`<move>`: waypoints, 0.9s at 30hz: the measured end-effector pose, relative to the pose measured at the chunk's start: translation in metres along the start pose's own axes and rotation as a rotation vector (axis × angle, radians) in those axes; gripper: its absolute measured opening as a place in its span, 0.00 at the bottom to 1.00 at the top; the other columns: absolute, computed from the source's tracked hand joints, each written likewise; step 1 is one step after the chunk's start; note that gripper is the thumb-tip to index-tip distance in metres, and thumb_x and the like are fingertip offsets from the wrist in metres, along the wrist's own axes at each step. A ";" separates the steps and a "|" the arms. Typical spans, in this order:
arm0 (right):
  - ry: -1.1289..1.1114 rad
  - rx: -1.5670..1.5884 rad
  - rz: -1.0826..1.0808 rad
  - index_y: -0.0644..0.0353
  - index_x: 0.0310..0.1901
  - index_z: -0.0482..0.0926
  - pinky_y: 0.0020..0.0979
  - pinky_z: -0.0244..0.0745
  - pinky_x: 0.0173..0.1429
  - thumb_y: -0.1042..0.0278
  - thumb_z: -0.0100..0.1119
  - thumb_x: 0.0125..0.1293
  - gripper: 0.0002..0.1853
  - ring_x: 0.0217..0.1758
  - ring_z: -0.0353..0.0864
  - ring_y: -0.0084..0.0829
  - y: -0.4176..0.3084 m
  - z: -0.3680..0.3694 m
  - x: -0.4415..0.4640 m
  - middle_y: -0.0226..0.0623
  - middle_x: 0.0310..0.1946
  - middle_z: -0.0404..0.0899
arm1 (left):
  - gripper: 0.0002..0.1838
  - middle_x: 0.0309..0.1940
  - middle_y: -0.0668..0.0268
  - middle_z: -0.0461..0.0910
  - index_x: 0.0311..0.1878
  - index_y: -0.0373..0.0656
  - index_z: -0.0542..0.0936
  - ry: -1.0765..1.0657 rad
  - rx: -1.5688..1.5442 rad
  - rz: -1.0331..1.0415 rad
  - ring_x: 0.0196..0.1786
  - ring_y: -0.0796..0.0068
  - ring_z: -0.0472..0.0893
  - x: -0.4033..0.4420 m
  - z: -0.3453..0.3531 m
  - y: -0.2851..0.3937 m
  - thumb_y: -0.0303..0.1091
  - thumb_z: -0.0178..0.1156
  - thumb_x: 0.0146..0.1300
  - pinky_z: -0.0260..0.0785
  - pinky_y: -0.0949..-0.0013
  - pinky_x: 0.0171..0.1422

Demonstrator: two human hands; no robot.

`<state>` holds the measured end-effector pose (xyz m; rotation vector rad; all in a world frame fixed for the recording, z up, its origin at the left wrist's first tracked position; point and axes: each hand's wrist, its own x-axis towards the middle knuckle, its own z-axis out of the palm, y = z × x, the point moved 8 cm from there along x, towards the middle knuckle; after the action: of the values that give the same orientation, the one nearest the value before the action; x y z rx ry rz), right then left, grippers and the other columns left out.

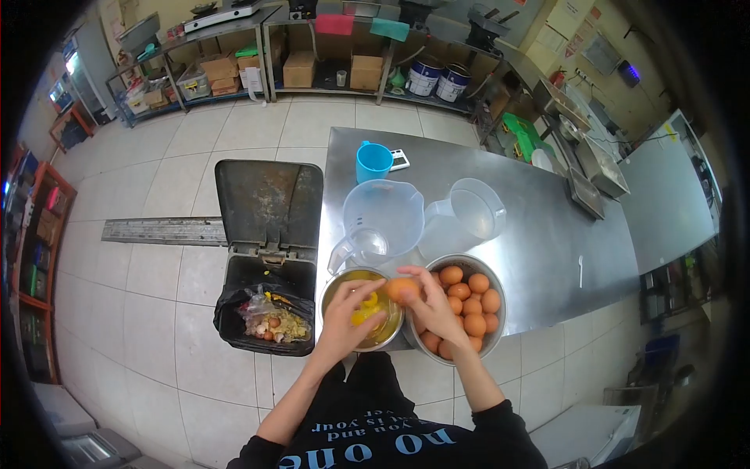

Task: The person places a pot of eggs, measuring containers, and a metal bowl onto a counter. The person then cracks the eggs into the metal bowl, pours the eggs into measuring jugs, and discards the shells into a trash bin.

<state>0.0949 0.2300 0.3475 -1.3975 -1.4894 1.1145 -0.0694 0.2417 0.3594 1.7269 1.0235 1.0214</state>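
At the yolk bowl (397, 320), the right hand (434, 303) grips an egg (400, 290), the left hand's (350, 315) fingers parted. Whole eggs (474, 324) right of the bowl, bin (269, 202) left, likely shorten reaches.

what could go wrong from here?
1. Shell in the mix: the right hand holds a whole egg close to the bowl of yolks, so shell bits could drop in if it cracks badly.
2. Spill: that bowl appears to sit near the corner of the table; a bump from the left hand, which is over it, might tip it.
3. Contamination: the open bin of waste stands beside that corner, so splashes might carry.
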 end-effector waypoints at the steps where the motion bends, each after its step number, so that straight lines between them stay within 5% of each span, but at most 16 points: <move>1: -0.036 0.402 0.273 0.59 0.55 0.71 0.29 0.71 0.56 0.69 0.56 0.67 0.16 0.52 0.75 0.29 0.019 0.010 -0.003 0.35 0.50 0.73 | 0.25 0.48 0.61 0.74 0.57 0.49 0.78 -0.042 -0.056 -0.007 0.46 0.72 0.78 0.004 0.006 0.008 0.25 0.66 0.52 0.72 0.71 0.47; 5: -0.117 0.518 0.360 0.58 0.57 0.70 0.24 0.72 0.54 0.66 0.54 0.69 0.16 0.49 0.74 0.22 0.012 0.024 -0.006 0.30 0.49 0.74 | 0.27 0.46 0.61 0.77 0.56 0.43 0.78 -0.098 -0.212 -0.046 0.39 0.77 0.82 0.008 0.011 0.006 0.21 0.68 0.50 0.76 0.76 0.43; 7: -0.205 0.274 -0.002 0.58 0.58 0.69 0.26 0.71 0.54 0.66 0.54 0.69 0.18 0.50 0.74 0.25 -0.008 0.026 -0.003 0.34 0.50 0.74 | 0.25 0.46 0.61 0.79 0.55 0.41 0.78 -0.080 -0.244 -0.077 0.39 0.77 0.82 0.006 0.006 -0.002 0.20 0.67 0.50 0.77 0.77 0.44; 8: -0.204 0.275 -0.001 0.58 0.58 0.69 0.26 0.71 0.54 0.66 0.54 0.69 0.18 0.50 0.74 0.25 -0.007 0.027 -0.002 0.34 0.50 0.74 | 0.25 0.45 0.59 0.80 0.55 0.40 0.79 -0.088 -0.217 -0.102 0.41 0.77 0.82 0.004 0.004 -0.007 0.20 0.67 0.50 0.77 0.76 0.44; 10: -0.199 -0.140 -0.084 0.58 0.60 0.67 0.32 0.71 0.56 0.71 0.52 0.65 0.21 0.51 0.77 0.34 -0.009 0.032 -0.002 0.41 0.51 0.73 | 0.24 0.44 0.58 0.81 0.54 0.39 0.79 -0.098 -0.190 -0.135 0.42 0.77 0.83 -0.001 0.005 -0.012 0.19 0.67 0.50 0.78 0.75 0.45; 16: -0.147 -0.353 -0.168 0.57 0.62 0.64 0.41 0.69 0.59 0.79 0.49 0.56 0.29 0.55 0.70 0.52 -0.008 0.053 0.004 0.49 0.53 0.68 | 0.23 0.41 0.54 0.81 0.52 0.38 0.79 0.081 -0.029 -0.115 0.39 0.66 0.85 -0.007 -0.007 -0.030 0.20 0.65 0.49 0.80 0.70 0.44; 22: -0.115 -0.537 -0.337 0.56 0.57 0.69 0.40 0.68 0.58 0.80 0.56 0.52 0.27 0.56 0.70 0.48 -0.021 0.050 0.003 0.46 0.50 0.68 | 0.24 0.41 0.57 0.82 0.54 0.38 0.78 0.001 0.011 -0.128 0.42 0.71 0.83 -0.004 -0.017 -0.030 0.18 0.58 0.50 0.76 0.72 0.47; 24: -0.071 -0.527 -0.300 0.56 0.56 0.70 0.38 0.69 0.57 0.79 0.59 0.50 0.27 0.55 0.71 0.46 -0.030 0.051 0.000 0.44 0.49 0.68 | 0.24 0.50 0.55 0.78 0.56 0.39 0.75 -0.040 -0.028 -0.103 0.48 0.63 0.82 -0.003 -0.011 -0.026 0.18 0.56 0.53 0.78 0.70 0.47; 27: 0.074 -0.463 -0.229 0.56 0.53 0.72 0.36 0.70 0.54 0.76 0.65 0.47 0.27 0.52 0.71 0.44 -0.035 0.051 -0.006 0.42 0.47 0.68 | 0.29 0.52 0.55 0.75 0.62 0.41 0.68 -0.097 -0.145 -0.031 0.52 0.66 0.78 -0.005 0.008 -0.031 0.21 0.57 0.54 0.75 0.71 0.49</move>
<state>0.0366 0.2197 0.3657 -1.5007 -1.8757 0.5902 -0.0707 0.2444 0.3269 1.6215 0.8898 0.9587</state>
